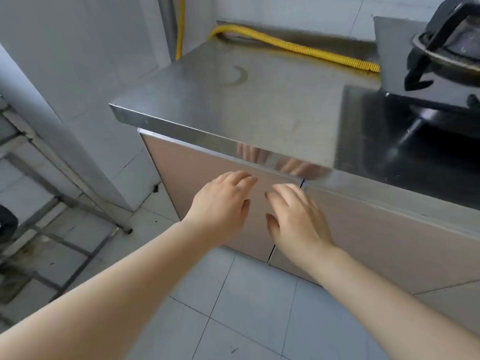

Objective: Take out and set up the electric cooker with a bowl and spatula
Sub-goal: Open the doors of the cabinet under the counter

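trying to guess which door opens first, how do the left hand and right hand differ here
The left hand lies fully over the left cabinet door, while the right hand sits by the gap between that door and the right cabinet door. The left hand reaches higher, nearer the steel counter; the right hand is lower. Both are open, hold nothing, and face closed doors.

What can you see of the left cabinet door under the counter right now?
The left cabinet door is a flat, pinkish-beige panel with a smooth, slightly glossy face and no visible handle. It is shut, hanging upright under the steel countertop edge, with a thin dark seam dividing it from the neighbouring door. The left hand and right hand reach in front of its upper right corner; contact can't be confirmed.
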